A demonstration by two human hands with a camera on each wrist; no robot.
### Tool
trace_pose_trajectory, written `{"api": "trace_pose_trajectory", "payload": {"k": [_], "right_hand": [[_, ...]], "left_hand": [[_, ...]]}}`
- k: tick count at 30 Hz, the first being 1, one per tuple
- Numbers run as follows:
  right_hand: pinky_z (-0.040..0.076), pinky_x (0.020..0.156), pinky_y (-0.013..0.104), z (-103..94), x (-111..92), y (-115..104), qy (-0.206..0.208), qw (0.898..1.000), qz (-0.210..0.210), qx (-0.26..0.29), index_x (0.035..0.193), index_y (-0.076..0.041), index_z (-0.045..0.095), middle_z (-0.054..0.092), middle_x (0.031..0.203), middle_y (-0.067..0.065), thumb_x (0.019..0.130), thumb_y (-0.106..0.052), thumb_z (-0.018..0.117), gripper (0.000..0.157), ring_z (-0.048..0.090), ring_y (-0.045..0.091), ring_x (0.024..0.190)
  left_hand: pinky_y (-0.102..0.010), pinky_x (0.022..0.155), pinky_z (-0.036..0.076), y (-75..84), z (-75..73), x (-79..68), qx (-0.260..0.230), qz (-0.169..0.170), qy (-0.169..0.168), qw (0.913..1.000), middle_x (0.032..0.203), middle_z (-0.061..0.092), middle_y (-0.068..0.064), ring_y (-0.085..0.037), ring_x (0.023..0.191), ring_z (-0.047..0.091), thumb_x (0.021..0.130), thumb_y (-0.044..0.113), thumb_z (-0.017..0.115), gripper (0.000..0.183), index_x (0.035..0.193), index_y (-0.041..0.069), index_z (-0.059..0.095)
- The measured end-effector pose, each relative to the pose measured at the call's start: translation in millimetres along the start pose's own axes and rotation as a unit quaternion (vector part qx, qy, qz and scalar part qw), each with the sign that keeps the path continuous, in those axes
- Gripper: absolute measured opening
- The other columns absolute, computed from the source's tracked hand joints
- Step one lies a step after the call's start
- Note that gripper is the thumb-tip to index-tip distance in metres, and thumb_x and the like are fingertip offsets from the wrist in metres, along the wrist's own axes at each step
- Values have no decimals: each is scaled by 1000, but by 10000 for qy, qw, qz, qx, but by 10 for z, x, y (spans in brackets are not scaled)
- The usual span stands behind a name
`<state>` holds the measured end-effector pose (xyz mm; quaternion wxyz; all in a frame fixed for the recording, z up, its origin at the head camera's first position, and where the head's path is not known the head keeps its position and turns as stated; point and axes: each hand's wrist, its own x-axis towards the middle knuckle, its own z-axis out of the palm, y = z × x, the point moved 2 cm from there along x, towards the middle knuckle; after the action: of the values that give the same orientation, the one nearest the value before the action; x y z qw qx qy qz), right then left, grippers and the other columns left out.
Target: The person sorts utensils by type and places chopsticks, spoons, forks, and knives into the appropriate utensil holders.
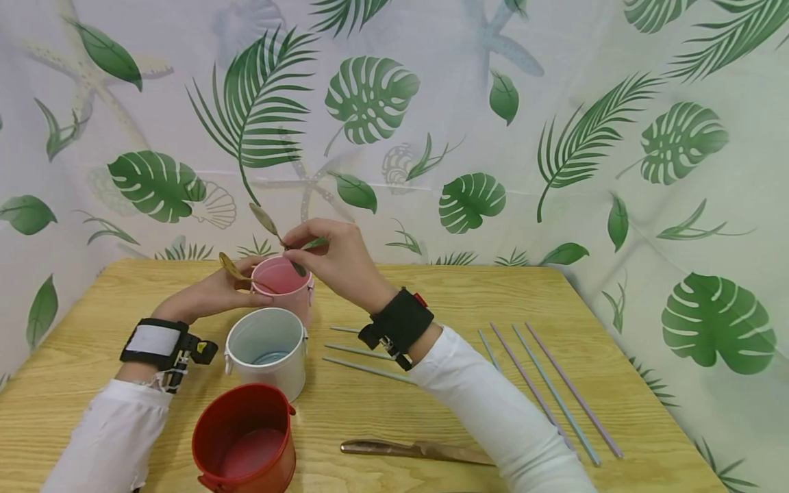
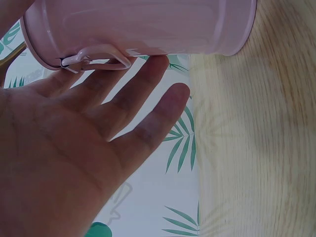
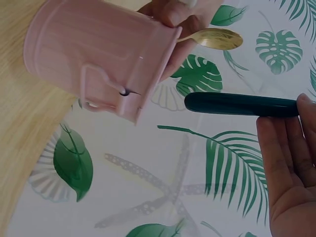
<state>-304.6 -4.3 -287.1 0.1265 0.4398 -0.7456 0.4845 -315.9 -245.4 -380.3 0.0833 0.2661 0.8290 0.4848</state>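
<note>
My left hand (image 1: 212, 291) holds the pink bucket (image 1: 298, 301) by its upper side, thumb in front of the rim and fingers behind. In the left wrist view, its fingers (image 2: 143, 98) spread along the bucket wall by the small handle. A gold spoon (image 1: 231, 267) leans in this bucket with its bowl sticking up past the rim. Over the bucket's mouth, my right hand (image 1: 339, 257) pinches a second spoon (image 1: 265, 219), bowl up. Its dark green handle (image 3: 237, 104) points down toward the opening.
Nearer to me stand a white bucket (image 1: 277, 380) and a red bucket (image 1: 285, 459), in line with the pink one. A table knife (image 1: 394, 448) lies at the front. Pale green sticks (image 1: 370, 370) and several purple and blue sticks (image 1: 579, 397) lie to the right.
</note>
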Motion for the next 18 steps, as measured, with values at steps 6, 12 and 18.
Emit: {"api": "trace_pose_trajectory", "payload": {"k": [6, 12, 18], "right_hand": [[59, 80, 21, 46, 2, 70, 80, 9998, 196, 24, 105, 0, 76, 76, 102, 9, 89, 0, 79, 16, 71, 12, 91], [59, 80, 20, 109, 9, 147, 3, 9993, 383, 43, 105, 0, 76, 76, 102, 10, 90, 1, 78, 15, 70, 12, 93], [59, 79, 20, 171, -28, 221, -336, 9979, 545, 89, 104, 1, 76, 75, 101, 10, 90, 3, 76, 14, 70, 13, 92]], "left_hand": [[-69, 109, 38, 28, -9, -4, 67, -17, 14, 10000, 145, 53, -25, -47, 136, 46, 94, 7, 75, 70, 154, 2, 39], [-70, 110, 36, 43, -13, -16, 114, -91, 44, 9999, 144, 53, -23, -46, 136, 46, 94, 9, 76, 70, 153, 4, 40], [-69, 110, 37, 39, -11, -25, 147, -179, 41, 9997, 145, 53, -23, -47, 136, 46, 94, 11, 76, 70, 154, 6, 39]]}}
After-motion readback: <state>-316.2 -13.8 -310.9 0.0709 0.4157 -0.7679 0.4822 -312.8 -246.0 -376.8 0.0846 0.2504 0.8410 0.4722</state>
